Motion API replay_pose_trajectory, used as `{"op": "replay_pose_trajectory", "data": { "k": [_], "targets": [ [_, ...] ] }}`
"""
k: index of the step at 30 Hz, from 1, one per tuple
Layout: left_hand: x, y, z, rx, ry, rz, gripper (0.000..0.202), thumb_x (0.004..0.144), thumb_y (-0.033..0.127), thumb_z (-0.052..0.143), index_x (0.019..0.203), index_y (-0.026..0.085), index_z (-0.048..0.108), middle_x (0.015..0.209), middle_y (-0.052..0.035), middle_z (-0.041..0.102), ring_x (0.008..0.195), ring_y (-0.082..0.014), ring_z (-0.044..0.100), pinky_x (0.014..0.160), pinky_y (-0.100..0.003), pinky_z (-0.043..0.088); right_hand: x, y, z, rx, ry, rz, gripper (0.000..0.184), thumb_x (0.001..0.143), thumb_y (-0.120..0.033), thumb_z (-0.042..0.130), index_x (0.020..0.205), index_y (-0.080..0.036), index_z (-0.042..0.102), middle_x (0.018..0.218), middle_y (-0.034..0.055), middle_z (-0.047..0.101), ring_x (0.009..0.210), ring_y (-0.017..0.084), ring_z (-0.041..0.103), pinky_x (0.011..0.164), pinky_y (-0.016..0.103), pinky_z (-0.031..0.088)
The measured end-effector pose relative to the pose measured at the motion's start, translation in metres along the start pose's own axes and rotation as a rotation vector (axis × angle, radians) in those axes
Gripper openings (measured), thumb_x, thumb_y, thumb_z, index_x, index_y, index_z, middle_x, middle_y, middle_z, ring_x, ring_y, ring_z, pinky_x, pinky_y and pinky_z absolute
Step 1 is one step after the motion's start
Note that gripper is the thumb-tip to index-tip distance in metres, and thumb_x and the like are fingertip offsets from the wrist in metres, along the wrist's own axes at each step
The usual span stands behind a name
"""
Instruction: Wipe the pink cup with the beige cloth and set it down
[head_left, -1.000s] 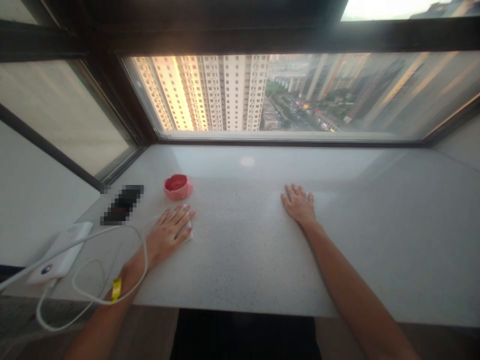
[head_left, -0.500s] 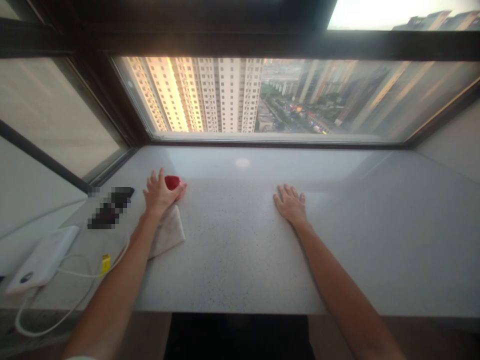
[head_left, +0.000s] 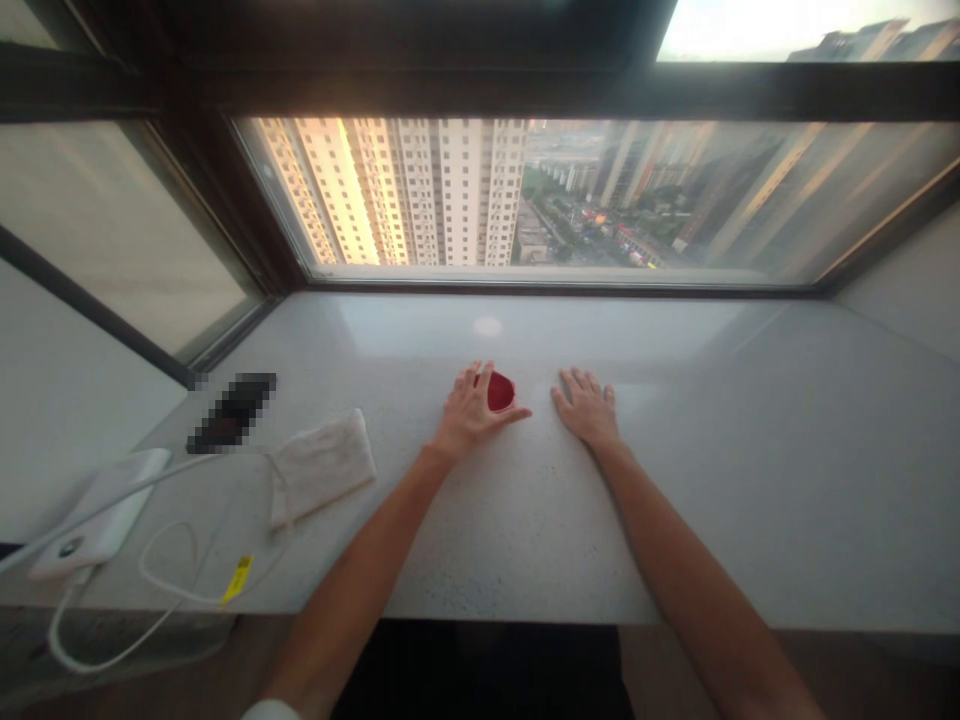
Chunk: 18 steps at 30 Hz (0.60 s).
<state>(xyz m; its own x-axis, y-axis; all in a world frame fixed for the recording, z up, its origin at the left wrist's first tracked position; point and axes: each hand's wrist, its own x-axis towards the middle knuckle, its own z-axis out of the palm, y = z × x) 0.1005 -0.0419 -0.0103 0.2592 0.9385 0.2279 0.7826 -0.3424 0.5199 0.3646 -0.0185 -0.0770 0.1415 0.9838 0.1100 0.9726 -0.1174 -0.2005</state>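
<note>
My left hand [head_left: 471,408] is curved around a small red object [head_left: 501,392] near the middle of the sill. The object has a dark red, rounded top; its kind is unclear, and the hand hides its left side. My thumb runs along its near edge, with the index finger on its left. Just to the right, my right hand [head_left: 586,405] lies flat, palm down on the pale stone surface, fingers slightly spread, holding nothing.
A white cloth pouch [head_left: 324,468] lies left of my left forearm. Farther left are a white power bank [head_left: 112,505], a white cable with a yellow tag [head_left: 238,580], and a dark pixelated item [head_left: 232,412]. A window frame [head_left: 555,290] borders the pale sill [head_left: 750,480].
My left hand has moved right with the red object, from beside the pouch to near my right hand. The pouch now shows fully, and the cable has shifted. My right hand stays in place.
</note>
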Motion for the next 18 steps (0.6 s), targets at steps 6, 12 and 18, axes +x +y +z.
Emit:
{"op": "replay_pose_trajectory", "data": {
  "k": [6, 12, 18],
  "targets": [
    [-0.081, -0.112, -0.072, 0.414, 0.237, -0.228, 0.070, 0.109, 0.054, 0.041, 0.166, 0.013, 0.041, 0.173, -0.0226, 0.039, 0.166, -0.0435, 0.027, 0.133, -0.070, 0.020, -0.001, -0.005, 0.002, 0.009, -0.004, -0.006, 0.067, 0.112, -0.051, 0.026, 0.169, -0.020, 0.040, 0.180, 0.0111, 0.033, 0.167, 0.034, 0.025, 0.133, 0.067, 0.013],
    [-0.142, -0.074, -0.024, 0.577, 0.102, -0.345, 0.073, 0.109, 0.048, 0.038, 0.165, 0.000, 0.041, 0.174, -0.0295, 0.033, 0.165, -0.0493, 0.025, 0.131, -0.077, 0.015, -0.003, -0.008, 0.002, -0.038, -0.004, 0.005, 0.067, 0.112, -0.050, 0.024, 0.170, -0.018, 0.038, 0.180, 0.0138, 0.031, 0.167, 0.036, 0.024, 0.133, 0.068, 0.014],
    [-0.144, 0.067, 0.071, 0.180, 0.207, -0.140, 0.083, 0.109, 0.047, 0.044, 0.176, 0.016, 0.005, 0.179, -0.0242, 0.024, 0.167, -0.0415, 0.027, 0.133, -0.078, 0.009, -0.004, -0.001, 0.001, -0.023, 0.005, -0.001, 0.067, 0.112, -0.052, 0.024, 0.169, -0.022, 0.039, 0.179, 0.0116, 0.034, 0.166, 0.032, 0.027, 0.133, 0.063, 0.017]
  ]
}}
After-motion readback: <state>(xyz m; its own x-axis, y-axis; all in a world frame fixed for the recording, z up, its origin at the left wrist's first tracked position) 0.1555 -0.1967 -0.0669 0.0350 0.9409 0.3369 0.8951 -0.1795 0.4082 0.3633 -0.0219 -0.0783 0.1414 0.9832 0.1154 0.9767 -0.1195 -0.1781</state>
